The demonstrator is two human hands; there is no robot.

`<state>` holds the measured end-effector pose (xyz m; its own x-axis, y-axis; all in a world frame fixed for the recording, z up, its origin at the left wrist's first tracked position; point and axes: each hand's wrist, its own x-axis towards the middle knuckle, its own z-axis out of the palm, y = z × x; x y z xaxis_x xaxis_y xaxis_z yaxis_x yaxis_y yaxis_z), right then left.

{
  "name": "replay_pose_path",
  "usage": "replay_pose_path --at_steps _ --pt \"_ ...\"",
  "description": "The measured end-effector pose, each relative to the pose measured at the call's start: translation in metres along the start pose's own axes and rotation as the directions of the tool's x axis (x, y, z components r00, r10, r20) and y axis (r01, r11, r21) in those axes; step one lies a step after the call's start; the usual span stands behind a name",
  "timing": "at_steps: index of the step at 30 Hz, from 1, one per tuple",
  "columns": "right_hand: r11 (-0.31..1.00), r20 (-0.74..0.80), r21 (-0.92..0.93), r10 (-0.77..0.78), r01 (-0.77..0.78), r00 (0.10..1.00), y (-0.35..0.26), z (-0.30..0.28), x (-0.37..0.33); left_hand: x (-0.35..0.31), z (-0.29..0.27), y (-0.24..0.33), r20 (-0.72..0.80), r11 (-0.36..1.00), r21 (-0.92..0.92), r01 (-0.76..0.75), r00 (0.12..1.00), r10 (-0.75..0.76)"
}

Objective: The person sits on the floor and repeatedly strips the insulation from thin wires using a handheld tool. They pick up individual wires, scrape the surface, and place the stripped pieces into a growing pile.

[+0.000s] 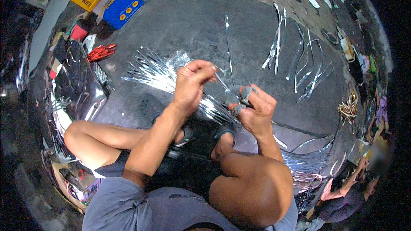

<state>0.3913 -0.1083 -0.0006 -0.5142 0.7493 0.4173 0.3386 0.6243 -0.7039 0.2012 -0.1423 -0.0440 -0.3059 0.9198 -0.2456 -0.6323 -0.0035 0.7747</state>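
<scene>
Between my two hands runs a thin silvery strip point(222, 81), slanting down to the right. Its upper end is pinched in the thumb and fingers of my left hand point(192, 83). My right hand point(258, 110) is closed around the lower end, with grey and orange wraps on its thumb and forefinger. Whether that hand also grips a tool is hidden. Below my hands a fanned bundle of shiny silver strips point(152, 73) lies on the dark floor mat, its narrow end close to my right hand. A single strip point(228, 42) lies flat beyond my hands.
Loose silver strips point(299, 60) lie at the far right, with a brass-coloured bundle point(348, 109) nearer. Red strips point(102, 52) and a blue box point(123, 6) are on the left. More strips point(306, 162) lie beside my right knee. Another person point(346, 201) sits at the lower right.
</scene>
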Motion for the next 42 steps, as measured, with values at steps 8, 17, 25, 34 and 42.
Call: replay_pose_path --at_steps 8,17,25,34,42 --pt "0.992 0.164 0.069 0.090 -0.103 0.982 0.022 0.000 -0.060 0.074 -0.160 0.075 -0.376 0.992 0.125 0.026 0.926 0.023" --pt "0.912 0.307 -0.002 0.391 -0.410 0.868 0.055 -0.026 -0.154 0.092 -0.352 0.062 -0.609 0.997 0.050 0.053 0.793 -0.012" --pt "0.754 -0.172 -0.356 0.528 -0.552 0.832 0.168 0.038 -0.173 0.051 -0.219 0.011 -0.290 0.148 0.939 0.312 0.481 0.827" --pt "0.620 -0.291 -0.437 0.588 -0.651 0.755 0.198 0.069 -0.185 -0.010 -0.034 -0.110 0.533 0.138 0.792 -0.595 0.783 0.322" --pt "0.604 -0.251 -0.472 0.607 -0.643 0.754 0.188 0.054 -0.185 0.058 -0.004 -0.171 0.667 -0.170 0.692 -0.702 0.711 -0.222"
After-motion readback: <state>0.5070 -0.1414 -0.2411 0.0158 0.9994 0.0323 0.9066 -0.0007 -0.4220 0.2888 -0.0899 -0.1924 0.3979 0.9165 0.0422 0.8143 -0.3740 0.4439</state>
